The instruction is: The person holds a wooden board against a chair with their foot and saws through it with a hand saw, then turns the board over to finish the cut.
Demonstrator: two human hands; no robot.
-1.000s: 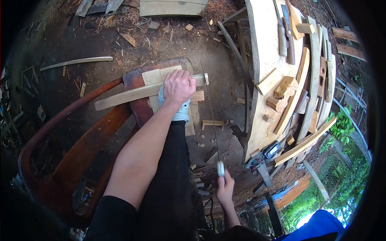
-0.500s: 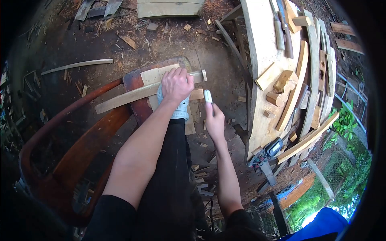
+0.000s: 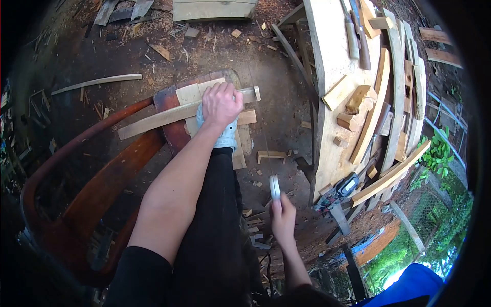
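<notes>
My left hand (image 3: pixel 221 104) is closed over a curved wooden strip (image 3: pixel 158 121) and presses it down. Directly beside that hand, a foot in a light blue shoe (image 3: pixel 228 137) is planted, partly hidden by my forearm. The strip lies across pale boards (image 3: pixel 188 95) on a reddish-brown wooden chair (image 3: pixel 166 105). A shorter wood block (image 3: pixel 247 117) sticks out beside the shoe. My right hand (image 3: pixel 283 215) grips the pale handle (image 3: pixel 275 187) of what looks like a handsaw. Its thin blade, seen edge-on, runs up past the strip's right end.
A workbench (image 3: pixel 332 169) on the right bears chisel-like tools (image 3: pixel 358 43), wood blocks (image 3: pixel 349 121), long curved strips (image 3: pixel 377 107) and a dark power tool (image 3: pixel 338 192). Offcuts and shavings litter the dirt floor. A thick plank (image 3: pixel 215 10) lies at the far side.
My right hand has pulled the saw handle back toward me, down and slightly right in the view. My left hand, the strip and the shoe hold almost the same place.
</notes>
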